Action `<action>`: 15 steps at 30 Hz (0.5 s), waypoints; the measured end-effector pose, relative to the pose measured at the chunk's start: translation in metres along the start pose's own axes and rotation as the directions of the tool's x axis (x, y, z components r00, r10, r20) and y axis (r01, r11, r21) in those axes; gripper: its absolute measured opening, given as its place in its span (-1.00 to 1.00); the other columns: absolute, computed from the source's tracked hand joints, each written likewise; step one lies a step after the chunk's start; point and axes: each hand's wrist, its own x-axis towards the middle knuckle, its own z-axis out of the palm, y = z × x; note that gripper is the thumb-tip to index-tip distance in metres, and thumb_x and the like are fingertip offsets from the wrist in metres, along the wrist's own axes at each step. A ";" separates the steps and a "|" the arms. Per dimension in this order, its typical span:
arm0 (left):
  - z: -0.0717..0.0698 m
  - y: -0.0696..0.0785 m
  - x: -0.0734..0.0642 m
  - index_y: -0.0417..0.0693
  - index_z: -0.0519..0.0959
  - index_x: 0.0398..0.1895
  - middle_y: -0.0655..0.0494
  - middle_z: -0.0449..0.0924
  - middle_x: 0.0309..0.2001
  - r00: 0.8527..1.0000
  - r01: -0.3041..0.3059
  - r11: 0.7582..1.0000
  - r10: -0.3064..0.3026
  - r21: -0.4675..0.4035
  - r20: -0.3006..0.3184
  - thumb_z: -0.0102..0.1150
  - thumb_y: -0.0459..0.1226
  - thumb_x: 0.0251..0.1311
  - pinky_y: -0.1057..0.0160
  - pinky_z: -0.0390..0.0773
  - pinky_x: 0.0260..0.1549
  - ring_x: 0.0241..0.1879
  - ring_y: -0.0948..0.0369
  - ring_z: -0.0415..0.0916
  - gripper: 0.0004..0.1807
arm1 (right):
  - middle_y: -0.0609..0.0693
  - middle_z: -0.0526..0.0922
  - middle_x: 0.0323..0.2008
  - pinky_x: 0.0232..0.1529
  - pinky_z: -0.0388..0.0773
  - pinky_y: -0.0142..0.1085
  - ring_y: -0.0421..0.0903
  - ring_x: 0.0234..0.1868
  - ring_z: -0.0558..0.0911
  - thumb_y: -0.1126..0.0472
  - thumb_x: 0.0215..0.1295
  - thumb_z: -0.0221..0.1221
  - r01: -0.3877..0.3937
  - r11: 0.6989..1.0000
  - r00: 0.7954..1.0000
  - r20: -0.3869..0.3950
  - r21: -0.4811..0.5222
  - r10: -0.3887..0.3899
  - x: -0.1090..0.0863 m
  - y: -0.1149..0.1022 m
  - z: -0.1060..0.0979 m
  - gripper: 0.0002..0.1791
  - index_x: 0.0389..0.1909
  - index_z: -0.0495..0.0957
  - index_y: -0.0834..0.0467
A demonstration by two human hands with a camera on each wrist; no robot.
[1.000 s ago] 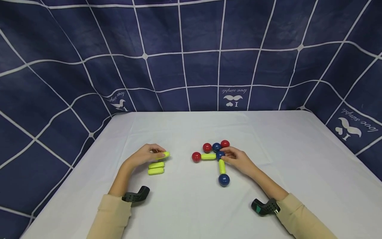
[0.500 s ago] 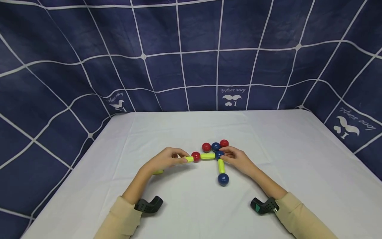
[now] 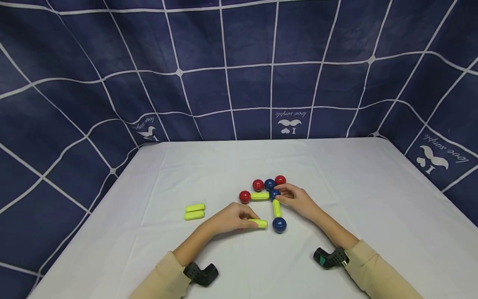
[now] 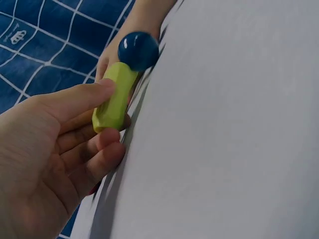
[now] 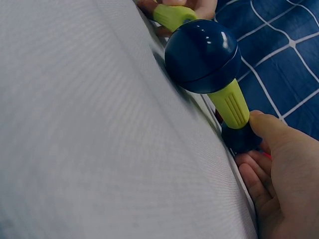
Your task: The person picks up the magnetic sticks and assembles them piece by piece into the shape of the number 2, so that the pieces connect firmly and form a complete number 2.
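Note:
My left hand pinches a yellow-green rod between thumb and fingers. The rod's free end points at the near blue ball, a small gap apart in the head view. From that ball a second rod runs back to another blue ball, which my right hand grips with thumb and fingertips. A third rod joins the gripped ball to a red ball on its left. In the right wrist view, the near blue ball stands large before the gripped one.
Two more yellow-green rods lie side by side on the white tablecloth at the left. Behind the joined pieces sit a red ball, a blue ball and another red ball. A dark blue checked cloth hangs behind the table.
My left hand has carried its rod from beside the other rods rightward to the red ball, then nearer me and right to the near blue ball. The right hand keeps its grip.

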 end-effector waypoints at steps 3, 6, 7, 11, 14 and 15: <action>0.007 0.000 0.000 0.01 0.66 -0.26 0.21 0.56 -0.44 0.999 -0.031 0.999 0.031 -0.012 -0.008 0.24 -0.16 0.06 0.46 0.34 -0.54 -0.55 0.41 0.31 -0.80 | 0.10 0.55 -0.05 -0.06 0.52 -0.30 -0.07 -0.09 0.54 0.04 0.21 0.14 0.003 1.000 1.000 0.004 0.003 -0.003 -0.001 0.000 0.001 -0.58 0.05 0.46 0.15; 0.010 0.001 0.001 0.02 0.67 -0.29 0.23 0.58 -0.43 0.998 -0.051 0.999 0.051 -0.008 -0.028 0.26 -0.17 0.03 0.47 0.32 -0.52 -0.53 0.42 0.30 -0.82 | 0.10 0.55 -0.05 -0.06 0.52 -0.30 -0.07 -0.10 0.54 0.03 0.21 0.14 0.004 1.000 1.000 0.002 0.011 -0.005 0.000 0.000 0.001 -0.58 0.05 0.46 0.15; 0.010 0.001 0.001 0.02 0.67 -0.29 0.23 0.58 -0.43 0.998 -0.055 0.998 0.055 -0.011 -0.031 0.27 -0.17 0.03 0.47 0.32 -0.52 -0.52 0.42 0.30 -0.82 | 0.10 0.55 -0.05 -0.06 0.52 -0.30 -0.07 -0.10 0.55 0.04 0.21 0.14 0.005 1.000 1.000 0.000 0.011 -0.005 0.000 0.000 0.002 -0.58 0.05 0.46 0.14; 0.012 0.001 0.002 0.02 0.67 -0.29 0.23 0.57 -0.44 0.998 -0.051 0.998 0.050 -0.023 -0.026 0.27 -0.17 0.03 0.48 0.31 -0.54 -0.54 0.43 0.30 -0.82 | 0.10 0.55 -0.06 -0.06 0.52 -0.30 -0.07 -0.10 0.55 0.04 0.20 0.15 0.000 1.000 1.000 -0.007 0.006 0.000 0.000 0.000 0.001 -0.58 0.04 0.47 0.15; 0.013 0.001 0.003 0.02 0.68 -0.30 0.24 0.56 -0.46 0.999 -0.045 0.999 0.044 -0.030 -0.029 0.27 -0.17 0.03 0.48 0.31 -0.54 -0.55 0.44 0.29 -0.82 | 0.10 0.56 -0.06 -0.07 0.52 -0.31 -0.07 -0.10 0.55 0.04 0.20 0.15 0.004 1.000 1.000 -0.009 0.002 -0.004 0.000 0.000 0.001 -0.58 0.04 0.47 0.15; 0.014 0.001 0.003 0.01 0.68 -0.30 0.24 0.56 -0.46 0.999 -0.044 0.999 0.043 -0.032 -0.031 0.27 -0.17 0.03 0.48 0.31 -0.54 -0.55 0.44 0.30 -0.83 | 0.10 0.56 -0.06 -0.07 0.52 -0.32 -0.07 -0.10 0.55 0.04 0.20 0.15 0.005 1.000 1.000 -0.008 0.003 -0.005 0.000 0.000 0.000 -0.58 0.04 0.47 0.15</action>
